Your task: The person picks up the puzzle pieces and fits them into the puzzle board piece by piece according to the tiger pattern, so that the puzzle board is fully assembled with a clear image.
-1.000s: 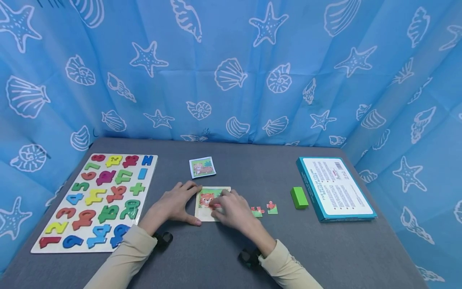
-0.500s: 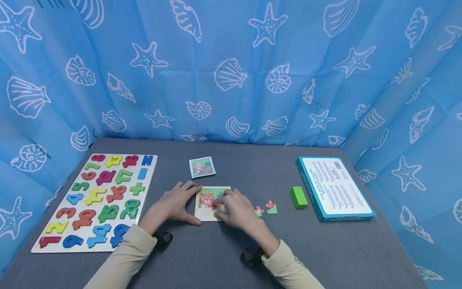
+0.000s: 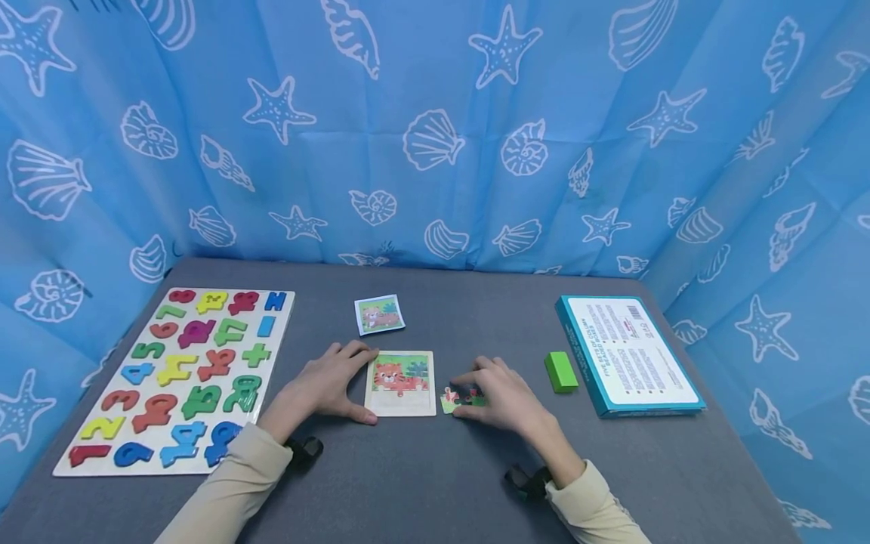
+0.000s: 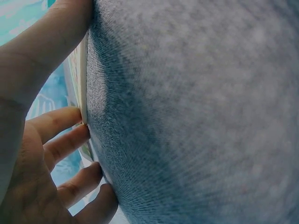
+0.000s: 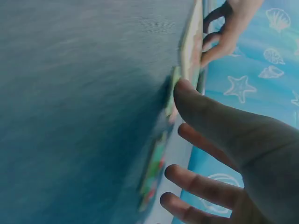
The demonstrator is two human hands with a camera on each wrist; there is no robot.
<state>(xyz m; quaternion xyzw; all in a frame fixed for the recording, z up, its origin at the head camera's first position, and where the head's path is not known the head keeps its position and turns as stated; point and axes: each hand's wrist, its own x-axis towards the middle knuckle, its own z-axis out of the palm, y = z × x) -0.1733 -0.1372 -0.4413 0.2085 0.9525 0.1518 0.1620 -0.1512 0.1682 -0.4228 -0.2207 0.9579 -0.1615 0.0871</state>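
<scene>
The wooden jigsaw board lies flat, showing a tiger picture in its upper part and bare wood below. My left hand holds its left side, the thumb at the near corner and a fingertip at the far corner. To the right of the board, my right hand is over loose jigsaw pieces, with thumb and index finger spread. One jigsaw piece shows between those fingertips; the right wrist view shows the thumb close to a piece. Other pieces lie under the hand, partly hidden.
A picture card lies behind the board. On the left is a number puzzle board with coloured numerals. A green block and a teal-and-white box stand at the right. A blue curtain hangs behind the table.
My right hand has left the board and moved right to the loose pieces, uncovering the tiger picture's right part. My left hand has stayed at the board's left side.
</scene>
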